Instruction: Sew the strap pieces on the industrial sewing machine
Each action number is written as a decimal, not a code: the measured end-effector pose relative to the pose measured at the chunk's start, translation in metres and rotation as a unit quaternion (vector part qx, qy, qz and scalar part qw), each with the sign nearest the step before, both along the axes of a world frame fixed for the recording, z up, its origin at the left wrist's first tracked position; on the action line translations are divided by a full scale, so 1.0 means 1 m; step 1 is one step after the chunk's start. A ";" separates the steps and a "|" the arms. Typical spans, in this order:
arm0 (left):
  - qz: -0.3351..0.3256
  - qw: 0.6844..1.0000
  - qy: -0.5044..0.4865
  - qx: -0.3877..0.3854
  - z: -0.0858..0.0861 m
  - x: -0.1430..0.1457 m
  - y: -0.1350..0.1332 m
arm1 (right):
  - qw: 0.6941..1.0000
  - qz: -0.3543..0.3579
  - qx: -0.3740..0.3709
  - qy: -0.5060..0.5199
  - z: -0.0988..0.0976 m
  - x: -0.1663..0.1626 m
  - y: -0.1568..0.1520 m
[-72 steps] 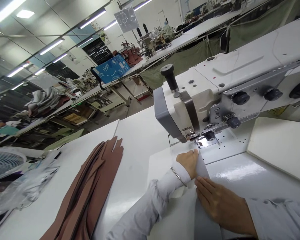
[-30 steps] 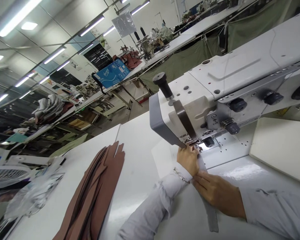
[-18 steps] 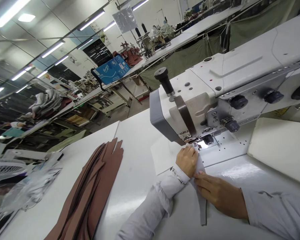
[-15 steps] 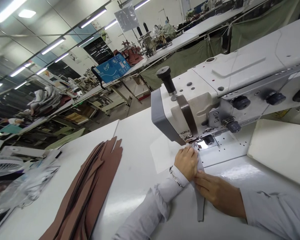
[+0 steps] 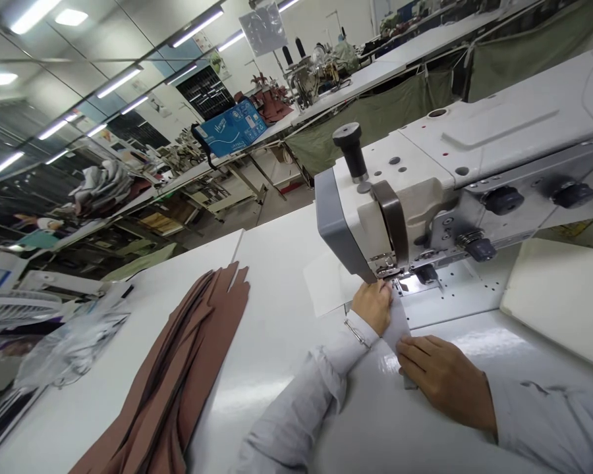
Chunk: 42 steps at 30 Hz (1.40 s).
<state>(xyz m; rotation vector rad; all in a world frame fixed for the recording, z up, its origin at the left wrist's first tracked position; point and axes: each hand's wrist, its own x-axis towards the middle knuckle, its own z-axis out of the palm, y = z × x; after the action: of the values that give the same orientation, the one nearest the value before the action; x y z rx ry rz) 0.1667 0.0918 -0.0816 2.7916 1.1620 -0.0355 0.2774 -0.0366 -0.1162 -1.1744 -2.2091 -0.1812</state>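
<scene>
A light grey fabric strip (image 5: 398, 322) lies on the white table, its far end under the needle area of a sewing machine (image 5: 375, 210). My left hand (image 5: 373, 307) is closed on the strip's left edge, right beside the presser foot. Lower down, my right hand (image 5: 445, 372) pinches the strip between thumb and fingers. A short grey tail pokes out below that hand. The machine head partly hides the needle, and the fingers of both hands cover parts of the strip.
To the left lies a stack of brown fabric pieces (image 5: 178, 368). A white sheet (image 5: 326, 286) rests by the machine head, and a pale board (image 5: 558, 296) stands at the right. Clear plastic bags (image 5: 74, 342) sit at far left. A blue box (image 5: 232, 131) is on a table behind.
The strip has moved up toward the needle, so less tail shows below my right hand. My hands, touching before, are now apart. The whole view has shifted slightly.
</scene>
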 end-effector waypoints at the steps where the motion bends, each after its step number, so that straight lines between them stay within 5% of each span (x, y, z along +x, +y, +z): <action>1: -0.002 1.000 -0.009 0.000 0.000 -0.002 -0.003 | 1.000 -0.005 -0.005 -0.001 0.000 0.000 0.000; 8: -0.016 0.993 -0.119 -0.004 -0.004 -0.013 -0.021 | 0.999 -0.006 -0.015 -0.028 0.002 0.003 0.011; 23: 0.043 0.997 -0.053 -0.028 -0.007 -0.004 0.011 | 0.999 -0.026 -0.004 -0.043 -0.001 0.007 0.030; 34: 0.060 0.987 -0.107 0.104 -0.018 -0.003 -0.001 | 0.999 -0.026 -0.025 -0.020 0.001 0.009 0.028; 42: 0.085 0.991 -0.079 0.067 -0.009 0.003 -0.010 | 1.000 -0.001 -0.001 0.031 0.008 0.018 0.027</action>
<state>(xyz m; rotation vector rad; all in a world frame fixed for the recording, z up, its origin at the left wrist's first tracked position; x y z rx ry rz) 0.1697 0.0822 -0.0906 2.7332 1.4041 0.2848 0.2951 -0.0100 -0.1078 -1.1692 -2.1551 -0.1421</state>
